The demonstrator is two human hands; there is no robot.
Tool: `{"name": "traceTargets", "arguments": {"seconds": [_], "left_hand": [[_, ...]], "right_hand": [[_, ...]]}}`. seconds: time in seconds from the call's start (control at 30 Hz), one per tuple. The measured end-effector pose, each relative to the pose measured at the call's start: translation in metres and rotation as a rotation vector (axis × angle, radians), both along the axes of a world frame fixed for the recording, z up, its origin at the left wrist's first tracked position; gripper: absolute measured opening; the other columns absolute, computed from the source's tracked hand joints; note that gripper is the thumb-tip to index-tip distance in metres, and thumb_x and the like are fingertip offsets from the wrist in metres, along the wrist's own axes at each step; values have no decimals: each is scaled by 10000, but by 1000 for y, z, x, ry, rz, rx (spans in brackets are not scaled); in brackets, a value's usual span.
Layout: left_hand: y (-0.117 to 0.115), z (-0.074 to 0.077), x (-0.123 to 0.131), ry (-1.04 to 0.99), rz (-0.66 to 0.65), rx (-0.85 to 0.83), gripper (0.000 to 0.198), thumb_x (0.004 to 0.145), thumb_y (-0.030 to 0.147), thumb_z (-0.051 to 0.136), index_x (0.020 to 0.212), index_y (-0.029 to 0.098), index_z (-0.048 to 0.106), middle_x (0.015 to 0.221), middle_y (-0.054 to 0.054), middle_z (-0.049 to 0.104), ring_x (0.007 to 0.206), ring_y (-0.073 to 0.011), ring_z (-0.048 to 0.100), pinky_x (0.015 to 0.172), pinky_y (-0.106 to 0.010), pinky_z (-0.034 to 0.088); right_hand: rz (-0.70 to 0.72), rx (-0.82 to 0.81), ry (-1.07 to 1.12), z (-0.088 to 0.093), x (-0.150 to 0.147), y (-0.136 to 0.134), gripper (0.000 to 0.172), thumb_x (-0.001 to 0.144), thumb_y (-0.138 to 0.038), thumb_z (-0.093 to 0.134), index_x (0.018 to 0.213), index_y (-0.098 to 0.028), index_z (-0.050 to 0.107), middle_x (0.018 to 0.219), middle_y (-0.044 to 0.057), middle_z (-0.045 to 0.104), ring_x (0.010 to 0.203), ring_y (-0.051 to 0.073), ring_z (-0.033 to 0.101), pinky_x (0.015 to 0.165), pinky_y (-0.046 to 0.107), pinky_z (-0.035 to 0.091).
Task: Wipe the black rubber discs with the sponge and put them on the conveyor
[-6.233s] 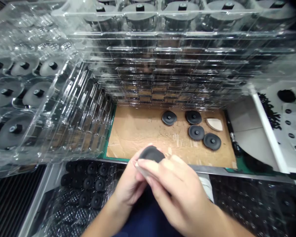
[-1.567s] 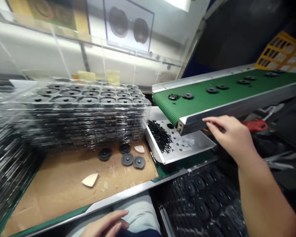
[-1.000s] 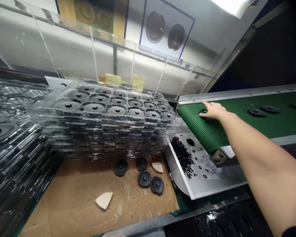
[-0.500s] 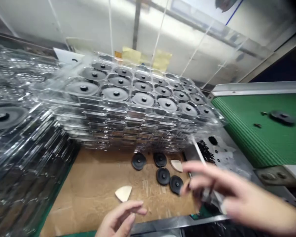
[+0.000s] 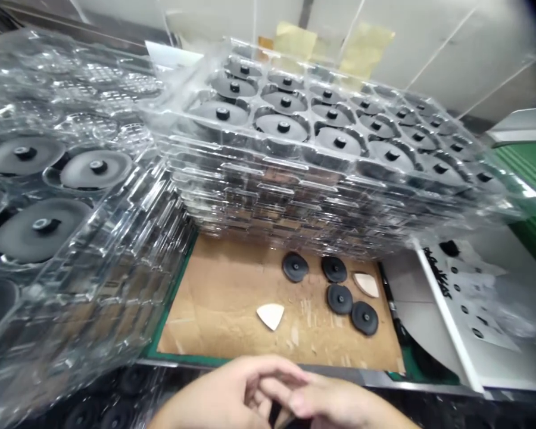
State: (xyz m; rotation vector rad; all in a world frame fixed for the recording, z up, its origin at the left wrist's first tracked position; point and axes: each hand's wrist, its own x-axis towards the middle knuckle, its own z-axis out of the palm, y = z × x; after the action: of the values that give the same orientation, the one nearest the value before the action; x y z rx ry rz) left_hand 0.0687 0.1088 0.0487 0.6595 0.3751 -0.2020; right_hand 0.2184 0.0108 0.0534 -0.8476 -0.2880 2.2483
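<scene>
My left hand (image 5: 226, 390) and my right hand (image 5: 333, 398) meet at the bottom middle of the head view, by the near metal edge. Their fingers are curled and overlap. A dark patch shows between the fingers, and I cannot make out what it is. Beyond them, a pale rounded-triangle piece (image 5: 271, 316) lies on the brown cardboard (image 5: 214, 286). Farther right are several black round discs with a small central stub, one a black disc (image 5: 364, 318). A second pale piece (image 5: 366, 284) lies beside them.
A stack of clear plastic trays (image 5: 286, 179) holding dark discs stands behind the cardboard. Another clear tray stack (image 5: 129, 262) rises at the left. At the right are a white-edged bin (image 5: 451, 322) with small black parts and a green conveyor belt (image 5: 531, 173).
My right hand has come from the right side down to my left hand, and both are now together. The view has swung left and down; the disc on the green belt is out of sight.
</scene>
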Motion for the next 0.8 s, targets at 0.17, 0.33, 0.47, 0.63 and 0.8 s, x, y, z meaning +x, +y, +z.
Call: {"name": "traceTargets", "arguments": {"seconds": [0.17, 0.33, 0.47, 0.63, 0.8], "left_hand": [[-11, -13, -16, -23, 555, -186, 590, 593, 463, 798, 1109, 213, 659, 1014, -56, 694, 913, -164, 621, 803, -234, 452], [-18, -19, -28, 52, 916, -411, 464, 772, 435, 659, 1213, 318, 573, 1174, -52, 644, 1100, -290, 601, 900, -423, 476], [-17, -17, -35, 105, 1029, -462, 495, 810, 349, 640, 1281, 279, 507, 1231, -91, 627, 1142, -270, 591, 959, -396, 465], [-23, -10, -37, 106, 1129, -380, 531, 736, 355, 719, 1229, 248, 553, 1239, -112, 639, 1129, -273, 606, 963, -371, 480], [-27, -7, -38, 108, 1159, -260, 531, 695, 337, 758, 1189, 229, 595, 1252, -114, 633, 1168, -275, 577, 991, -377, 464]], "right_hand": [[144, 16, -309, -3, 1, 9, 882, 814, -774, 135, 1154, -102, 595, 764, 139, 694, 505, 153, 612, 395, 202, 406], [-147, 510, -1647, -38, 8, 14, 512, 872, -552, 437, 1181, -198, 639, 1151, 168, 614, 1009, 303, 582, 880, 500, 469], [-183, 580, -1731, -71, 1, 21, 446, 870, -443, 473, 1150, -147, 654, 1184, 207, 567, 1050, 348, 528, 915, 576, 417], [-231, 654, -1749, -71, -1, 32, 365, 920, -349, 411, 1123, -146, 636, 1035, 163, 617, 949, 276, 598, 828, 453, 502], [-213, 778, -1618, -54, -15, 17, 253, 917, -328, 469, 1019, -197, 659, 893, 67, 706, 772, 177, 663, 709, 280, 541]]}}
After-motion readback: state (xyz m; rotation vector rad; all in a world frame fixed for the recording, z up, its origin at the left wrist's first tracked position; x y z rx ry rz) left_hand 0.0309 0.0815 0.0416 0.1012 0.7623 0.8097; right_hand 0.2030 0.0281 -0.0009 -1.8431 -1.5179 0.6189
